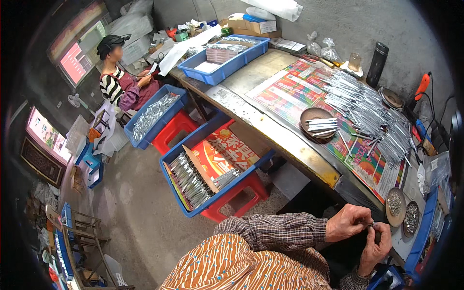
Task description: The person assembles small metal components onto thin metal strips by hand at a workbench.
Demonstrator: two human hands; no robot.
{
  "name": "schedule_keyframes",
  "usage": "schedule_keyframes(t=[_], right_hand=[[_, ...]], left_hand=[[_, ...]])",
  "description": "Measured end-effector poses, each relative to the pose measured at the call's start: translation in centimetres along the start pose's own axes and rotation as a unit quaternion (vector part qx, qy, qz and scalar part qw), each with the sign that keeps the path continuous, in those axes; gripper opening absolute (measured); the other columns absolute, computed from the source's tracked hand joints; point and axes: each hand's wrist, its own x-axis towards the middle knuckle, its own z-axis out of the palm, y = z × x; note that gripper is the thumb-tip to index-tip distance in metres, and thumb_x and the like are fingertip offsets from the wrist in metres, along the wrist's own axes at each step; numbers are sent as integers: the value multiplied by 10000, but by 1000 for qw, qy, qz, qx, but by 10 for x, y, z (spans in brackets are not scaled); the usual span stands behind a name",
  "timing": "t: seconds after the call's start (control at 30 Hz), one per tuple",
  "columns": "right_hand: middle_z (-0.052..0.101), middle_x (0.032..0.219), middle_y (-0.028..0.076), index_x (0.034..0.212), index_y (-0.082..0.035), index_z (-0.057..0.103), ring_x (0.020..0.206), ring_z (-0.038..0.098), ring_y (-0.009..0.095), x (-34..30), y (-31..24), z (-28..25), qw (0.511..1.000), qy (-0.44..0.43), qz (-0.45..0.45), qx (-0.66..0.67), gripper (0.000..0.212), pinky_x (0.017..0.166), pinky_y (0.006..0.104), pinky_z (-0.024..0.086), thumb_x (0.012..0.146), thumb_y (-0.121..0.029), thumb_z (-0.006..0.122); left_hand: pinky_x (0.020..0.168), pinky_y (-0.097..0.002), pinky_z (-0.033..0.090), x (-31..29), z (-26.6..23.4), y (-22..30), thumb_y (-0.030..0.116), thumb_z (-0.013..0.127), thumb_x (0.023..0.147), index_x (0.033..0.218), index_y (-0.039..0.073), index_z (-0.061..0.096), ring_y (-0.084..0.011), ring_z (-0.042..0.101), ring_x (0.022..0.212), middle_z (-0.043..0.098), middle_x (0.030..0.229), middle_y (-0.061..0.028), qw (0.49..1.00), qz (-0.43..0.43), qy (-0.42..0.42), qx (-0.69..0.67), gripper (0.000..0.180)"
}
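My left hand [348, 221] and my right hand [376, 247] meet just below the table's front edge, fingertips pinched together on one small thin metal piece [373, 224]. Both come from plaid sleeves at the bottom of the view. Two small round dishes [403, 208] of tiny metal parts stand just above my hands. A large heap of slim silver packets [367, 111] lies on the table, and a brown bowl [316, 122] holds a few of them.
A blue crate [208, 169] of packets and red cardboard rests on a red stool to my left. Another blue crate [152, 115] stands by a seated person in a striped top [121, 82]. A black flask [377, 64] is at the back.
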Motion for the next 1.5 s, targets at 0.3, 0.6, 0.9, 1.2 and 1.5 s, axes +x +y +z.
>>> schedule_keyframes(t=[0.3, 0.6, 0.9, 1.2, 1.5], right_hand=[[579, 847, 141, 926, 42, 562, 749, 566, 260, -14, 17, 11, 998, 50, -26, -14, 88, 684, 343, 462, 854, -1, 589], [539, 767, 168, 896, 54, 547, 657, 539, 302, -11, 18, 21, 991, 79, -79, -72, 62, 601, 374, 440, 881, -4, 561], [470, 705, 171, 863, 49, 511, 604, 497, 317, -10, 17, 28, 982, 97, -95, -132, 91, 544, 375, 401, 914, -26, 500], [479, 756, 129, 864, 44, 507, 647, 497, 257, -11, 12, 33, 988, 144, -23, -56, 139, 573, 351, 405, 941, -71, 496], [487, 757, 138, 857, 52, 506, 658, 512, 259, -11, 9, 28, 989, 110, -55, -78, 125, 578, 359, 409, 918, -52, 540]], left_hand=[[675, -277, 498, -2, 4, 1, -21, 568, 776, 890, -53, 573, -133, 610, 744, 632, 772, -115, 998, -43, 18, -47, 119], [695, -274, 496, -2, 6, 1, -13, 568, 764, 889, -56, 571, -130, 598, 736, 632, 772, -105, 995, -55, 24, -75, 132], [693, -272, 502, -3, 8, 1, -20, 570, 775, 893, -55, 574, -134, 617, 746, 638, 768, -108, 996, -53, 24, -67, 123], [683, -275, 496, -3, 9, 1, 15, 584, 797, 878, -53, 569, -135, 619, 745, 636, 765, -109, 997, -47, 29, -58, 107], [680, -273, 493, -1, 9, 3, 10, 588, 785, 878, -52, 568, -132, 612, 737, 628, 760, -108, 997, -38, 29, -59, 113]])
